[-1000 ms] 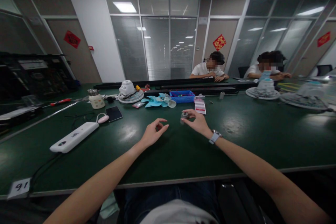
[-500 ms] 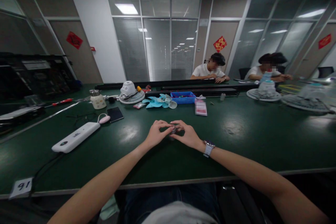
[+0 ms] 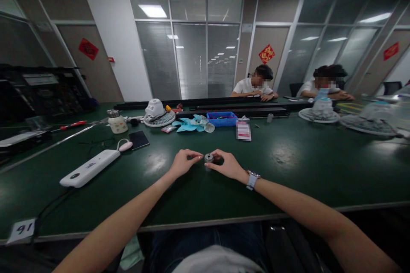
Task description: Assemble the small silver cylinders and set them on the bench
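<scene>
A small silver metal motor [image 3: 209, 158], a short cylinder with a dark spot in its top, stands upright in front of me. My right hand [image 3: 226, 163] grips it from the right between thumb and fingers. Just left of the motor, my left hand [image 3: 186, 162] has its thumb and index fingertips together in a pinch; whatever is between them is too small to make out. The left fingertips are close to the motor's side, with a slight gap.
Behind my hands are blue fan blades [image 3: 192, 123], a blue bin [image 3: 222, 119], a pink-and-white packet [image 3: 243, 130] and a white fan part [image 3: 155, 111]. A white power strip [image 3: 91, 168], phone [image 3: 139, 139] and bottle [image 3: 117, 123] lie left. Two people sit across the table.
My left hand has come off the motor and moved a little left, uncovering its top. My right hand stays on the motor. The view has shifted slightly.
</scene>
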### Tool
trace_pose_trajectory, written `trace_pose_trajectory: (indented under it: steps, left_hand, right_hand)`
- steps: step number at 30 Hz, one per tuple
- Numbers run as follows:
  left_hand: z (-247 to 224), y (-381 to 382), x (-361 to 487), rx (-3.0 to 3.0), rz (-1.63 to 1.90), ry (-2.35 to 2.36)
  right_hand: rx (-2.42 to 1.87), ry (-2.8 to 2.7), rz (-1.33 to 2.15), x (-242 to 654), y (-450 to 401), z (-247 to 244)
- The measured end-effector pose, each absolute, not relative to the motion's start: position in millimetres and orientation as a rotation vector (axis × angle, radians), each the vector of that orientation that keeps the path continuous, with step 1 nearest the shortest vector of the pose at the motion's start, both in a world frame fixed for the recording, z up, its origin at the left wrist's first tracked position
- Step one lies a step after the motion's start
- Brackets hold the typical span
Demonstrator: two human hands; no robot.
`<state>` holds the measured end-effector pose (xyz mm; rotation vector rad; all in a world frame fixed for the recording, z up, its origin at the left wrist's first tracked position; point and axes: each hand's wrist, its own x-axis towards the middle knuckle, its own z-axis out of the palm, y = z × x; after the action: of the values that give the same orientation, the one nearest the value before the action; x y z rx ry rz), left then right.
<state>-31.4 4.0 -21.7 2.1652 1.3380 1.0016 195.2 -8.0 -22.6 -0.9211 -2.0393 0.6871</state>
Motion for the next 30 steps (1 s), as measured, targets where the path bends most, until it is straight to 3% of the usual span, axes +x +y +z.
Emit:
trace_pose_trajectory:
  steps: [4,14,23,30]
  left_hand:
    - [-29,7,-34,2.160,0.855,1.317]
    - [-32,8,-34,2.195,0.880,1.309]
    - [-32,7,-32,2.138,0.927,1.429]
    - [-29,4,-29,2.062,0.919,1.456]
  right_hand:
    - [-0.906,-2.016,0.723,195,-6,-23]
    - [-0.918,-1.912,0.607,213,15,-19]
    - [-1.589,-1.314,0.063,349,104,-17]
    - [-1.862,-1.376,-0.012,380,118,-37]
